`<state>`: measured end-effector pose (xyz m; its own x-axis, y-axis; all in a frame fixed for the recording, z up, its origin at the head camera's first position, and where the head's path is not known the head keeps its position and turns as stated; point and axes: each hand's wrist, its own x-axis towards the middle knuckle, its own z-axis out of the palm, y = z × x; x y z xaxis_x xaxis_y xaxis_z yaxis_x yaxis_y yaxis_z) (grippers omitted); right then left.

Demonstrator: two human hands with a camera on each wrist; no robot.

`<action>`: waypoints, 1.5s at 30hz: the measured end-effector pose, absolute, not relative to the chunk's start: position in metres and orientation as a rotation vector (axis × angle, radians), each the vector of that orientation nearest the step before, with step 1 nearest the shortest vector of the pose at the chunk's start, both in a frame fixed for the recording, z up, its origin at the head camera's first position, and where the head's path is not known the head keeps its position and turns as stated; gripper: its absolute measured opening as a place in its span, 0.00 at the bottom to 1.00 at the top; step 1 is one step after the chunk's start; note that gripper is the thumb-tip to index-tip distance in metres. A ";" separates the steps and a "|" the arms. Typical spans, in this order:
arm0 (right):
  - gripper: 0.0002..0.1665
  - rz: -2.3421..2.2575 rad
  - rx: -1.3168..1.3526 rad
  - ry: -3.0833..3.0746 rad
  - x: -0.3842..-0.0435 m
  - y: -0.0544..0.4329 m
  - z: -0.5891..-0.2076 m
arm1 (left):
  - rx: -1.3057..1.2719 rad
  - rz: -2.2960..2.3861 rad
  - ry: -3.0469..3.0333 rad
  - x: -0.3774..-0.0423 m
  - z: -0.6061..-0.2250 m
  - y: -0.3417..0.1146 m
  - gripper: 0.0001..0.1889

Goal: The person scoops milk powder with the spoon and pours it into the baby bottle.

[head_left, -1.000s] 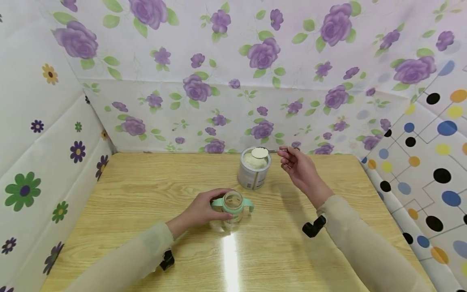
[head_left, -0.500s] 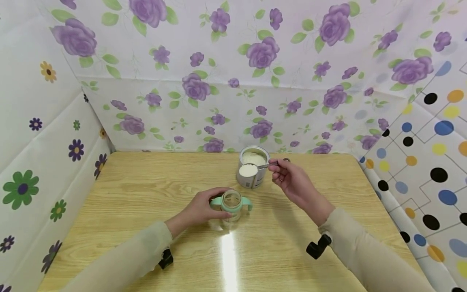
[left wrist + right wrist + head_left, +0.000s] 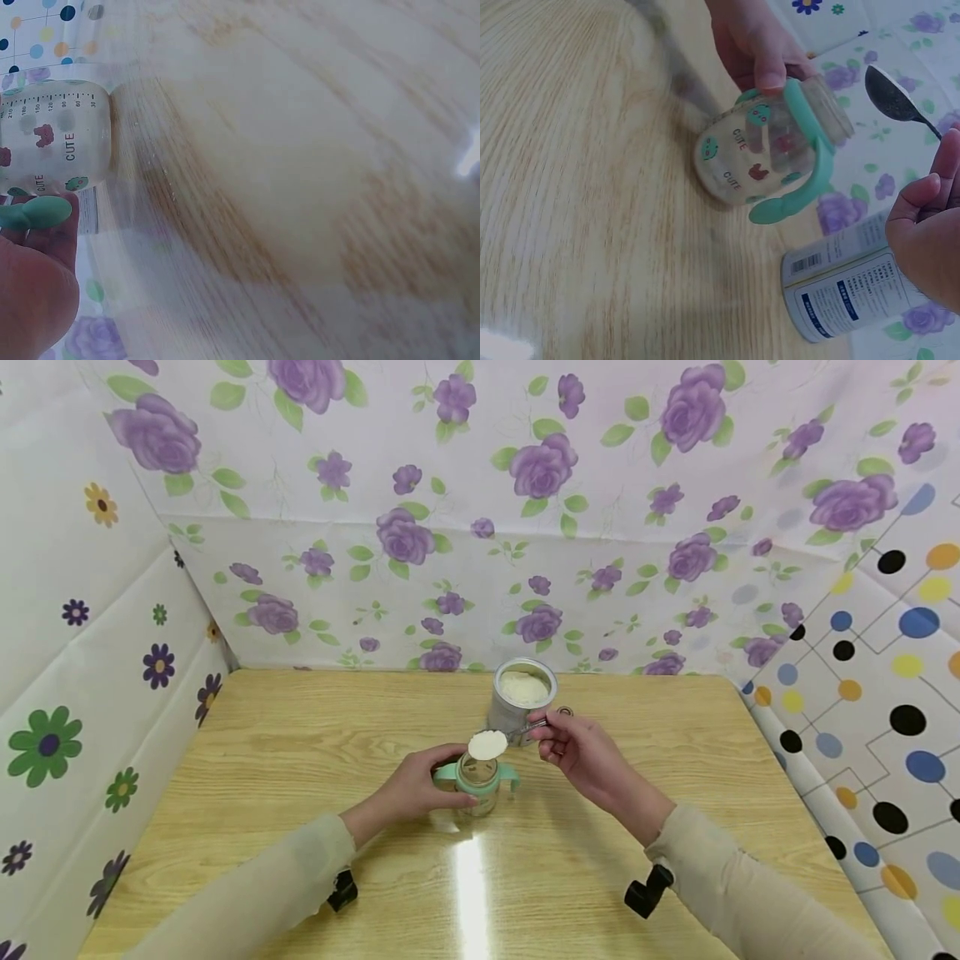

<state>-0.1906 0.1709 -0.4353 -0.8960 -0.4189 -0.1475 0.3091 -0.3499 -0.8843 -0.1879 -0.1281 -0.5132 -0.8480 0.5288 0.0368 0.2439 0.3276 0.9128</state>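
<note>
A clear baby bottle (image 3: 757, 154) with green handles and no lid stands on the table. Around its left side my left hand (image 3: 411, 789) grips it, thumb in front; the left wrist view shows printed measuring marks on the bottle (image 3: 64, 135). In my right hand (image 3: 588, 752) a metal spoon (image 3: 891, 96) is pinched by its handle. White powder (image 3: 488, 745) heaps the spoon's bowl, just above the bottle's open mouth. Behind the bottle is an open tin (image 3: 513, 718) of pale powder, partly covered by the spoon and right hand.
The wooden table (image 3: 315, 727) meets a flower-printed cloth wall (image 3: 337, 593) at the back. Patterned sheets also stand at the left and right. A bright light reflection lies on the table in front of the bottle.
My right hand has brought the loaded spoon from over the tin toward me and left, to above the bottle's mouth. The left hand and bottle have stayed in place.
</note>
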 end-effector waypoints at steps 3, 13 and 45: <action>0.20 -2.251 -0.140 1.474 -0.190 0.170 -0.439 | 0.691 1.519 2.330 -0.188 -0.513 -0.128 0.39; 0.19 -2.162 -0.249 1.619 -0.189 0.168 -0.444 | 0.708 1.504 2.361 -0.187 -0.511 -0.127 0.38; 0.21 -1.756 -0.654 2.112 -0.188 0.162 -0.447 | 0.731 1.514 2.340 -0.188 -0.511 -0.128 0.36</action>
<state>-0.1875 0.1622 -0.4473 -0.8453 -0.5322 0.0474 -0.1438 0.1411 -0.9795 -0.1880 -0.1276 -0.5112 -0.8396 0.5407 0.0531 0.2700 0.3304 0.9044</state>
